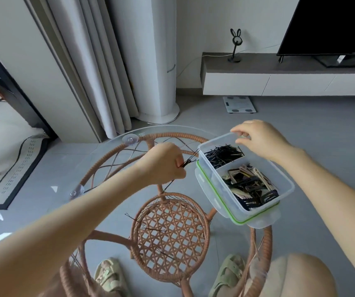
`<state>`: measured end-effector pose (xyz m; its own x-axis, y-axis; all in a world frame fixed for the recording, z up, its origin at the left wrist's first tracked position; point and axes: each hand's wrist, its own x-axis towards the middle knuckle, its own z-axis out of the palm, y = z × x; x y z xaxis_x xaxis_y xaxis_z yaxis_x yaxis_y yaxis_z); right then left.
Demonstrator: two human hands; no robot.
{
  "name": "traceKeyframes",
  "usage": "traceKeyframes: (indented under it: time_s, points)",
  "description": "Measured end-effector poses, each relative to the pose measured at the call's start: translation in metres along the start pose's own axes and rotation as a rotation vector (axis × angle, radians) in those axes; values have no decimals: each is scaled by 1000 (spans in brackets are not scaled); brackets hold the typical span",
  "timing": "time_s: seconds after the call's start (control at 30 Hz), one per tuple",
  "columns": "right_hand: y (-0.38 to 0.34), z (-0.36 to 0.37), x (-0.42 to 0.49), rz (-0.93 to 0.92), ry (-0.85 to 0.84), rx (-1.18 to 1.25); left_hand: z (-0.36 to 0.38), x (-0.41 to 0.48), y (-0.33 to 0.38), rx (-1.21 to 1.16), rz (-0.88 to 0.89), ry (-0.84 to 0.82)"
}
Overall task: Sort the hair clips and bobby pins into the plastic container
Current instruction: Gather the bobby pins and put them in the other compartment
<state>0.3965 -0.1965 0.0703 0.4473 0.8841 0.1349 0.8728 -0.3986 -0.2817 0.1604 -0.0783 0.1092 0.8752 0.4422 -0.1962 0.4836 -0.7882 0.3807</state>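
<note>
Left forearm (86, 213) outstretched, left hand (163, 163) pinching bobby pins (188, 162); right hand (258, 139) grips the divided plastic container (288, 185) holding stored pins (223, 155) and hair clips (249, 185).

A clear rectangular plastic container (288, 187) sits on its green-edged lid (258, 224) on the round glass surface (120, 155). Thin black bobby pins (223, 155) lie in its far compartment, flat hair clips (249, 185) in its near one; loose pins (153, 229) lie left of it.

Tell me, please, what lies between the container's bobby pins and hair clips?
Head view: only the container's clear divider wall separates bobby pins from hair clips.
</note>
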Motion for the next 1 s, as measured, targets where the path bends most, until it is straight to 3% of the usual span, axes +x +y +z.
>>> traceKeyframes:
  time_s: [0.13,0.33,0.47,0.7,0.77,0.9,1.0]
  points:
    - [8,-5,-19,16,155,45,-3,73,46,67,143,68]
    - [17,2,-36,40,114,33,36,140,75,247,132,-44]
    - [15,1,-43,23,126,19,40,142,69,326,161,-31]
    - [-49,-3,-70,-133,230,112,10,58,17,64,145,85]
    - [-81,7,-88,-190,141,169,17,21,-12,95,86,1]
    - [-125,47,-124,-147,-277,75,46,-36,-64,214,-42,-175]
    - [-146,83,-143,-101,-395,30,67,-65,-95,240,-86,-168]
